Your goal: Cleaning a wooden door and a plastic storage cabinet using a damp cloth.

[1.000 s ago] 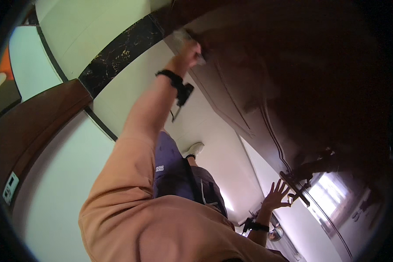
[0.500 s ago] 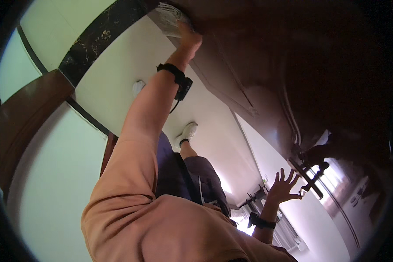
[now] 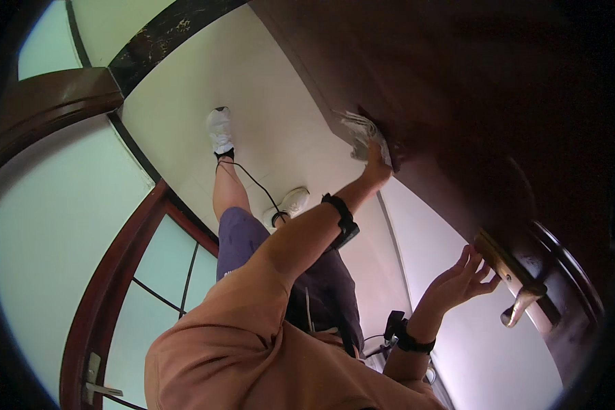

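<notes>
My left hand [image 3: 378,169] is closed on a crumpled grey-white cloth [image 3: 362,132]. The cloth is pressed against the dark brown glossy door [image 3: 451,130], close to its edge. My right hand [image 3: 460,279] is at the same door's edge, its fingers stretched and spread. Its fingertips seem to touch the edge beside a brass-coloured handle plate [image 3: 504,263]. A metal lever handle [image 3: 521,305] juts from that plate, just past the fingers, and is not gripped.
Pale floor [image 3: 198,75] runs under my legs, with white shoes [image 3: 220,130] on it. A dark stone threshold strip [image 3: 164,37] crosses the far left. On the left stands a brown-framed door with glass panes [image 3: 158,273] and its own lever handle [image 3: 101,388].
My left hand and the cloth have come nearer along the door and to the right. The view has shifted; the handle shows more clearly. My right hand stays near the handle.
</notes>
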